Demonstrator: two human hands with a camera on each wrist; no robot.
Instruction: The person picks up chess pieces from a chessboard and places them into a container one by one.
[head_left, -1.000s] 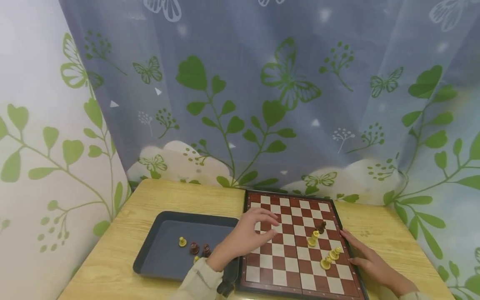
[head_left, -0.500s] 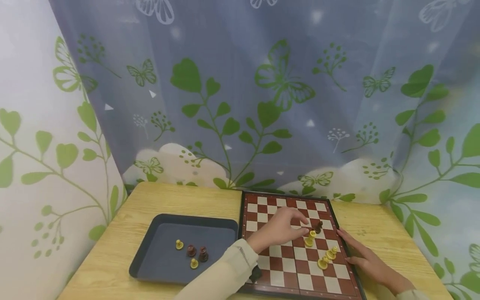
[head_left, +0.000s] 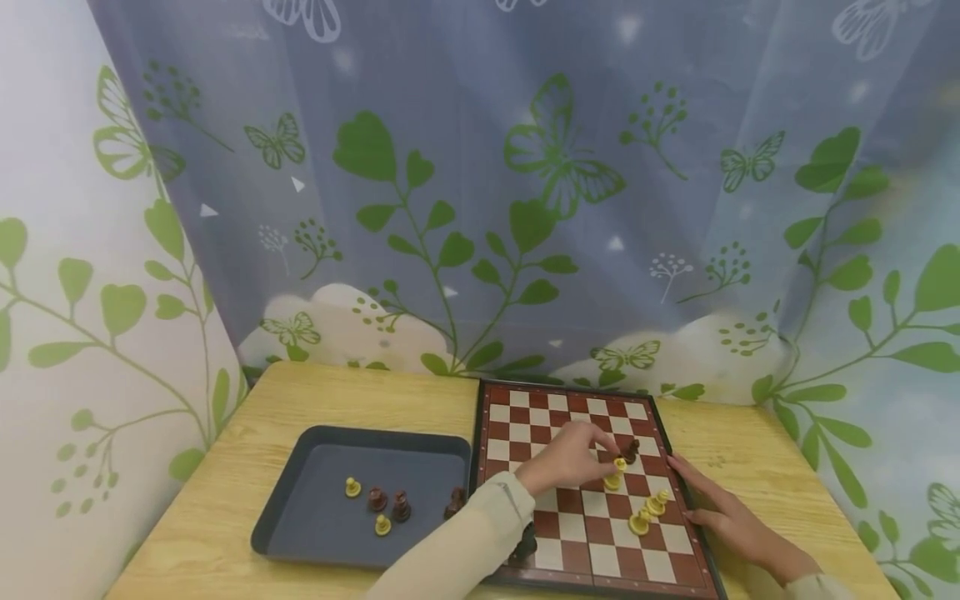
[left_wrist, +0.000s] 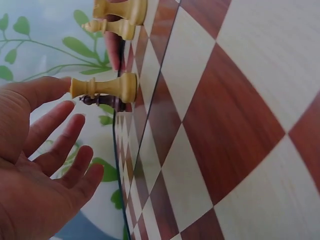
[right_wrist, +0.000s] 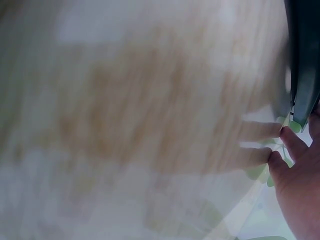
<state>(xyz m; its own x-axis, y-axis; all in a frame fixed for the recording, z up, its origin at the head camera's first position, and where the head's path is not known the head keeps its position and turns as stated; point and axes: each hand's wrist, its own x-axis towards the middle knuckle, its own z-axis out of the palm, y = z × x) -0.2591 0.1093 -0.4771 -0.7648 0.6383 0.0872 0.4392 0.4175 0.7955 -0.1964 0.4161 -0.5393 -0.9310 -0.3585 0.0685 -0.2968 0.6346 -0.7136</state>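
Risks, left to right. Left sleeve (head_left: 465,533) crosses the tray (head_left: 360,434) side behind the left hand (head_left: 566,457), partly hiding a dark tray piece (head_left: 453,500); a low forearm could knock it. Left hand has thumb and forefinger at the top of the yellow chess piece (head_left: 612,481), which stands on the chessboard (head_left: 517,412). Thumb looks in contact; forefinger unclear, so can't tell if it's grasping. An off-centre push up there would likely tip it. The dark chess piece (head_left: 631,452) sits just beyond, easy for the forefinger to snag. Two other yellow pieces (head_left: 639,522) stand rightward and nearer the body; a sweeping exit that way could clip them. Right hand (head_left: 727,512) is released, fingers laid along the board's right edge; a sideways shove could slide the board and shake everything.

Edges/room: left of left hand, tray wall runs just beside the board edge, touching or not unclear. Most room is left and beyond it, over the far squares. Rightward is tight: pieces, board rim, then right hand.
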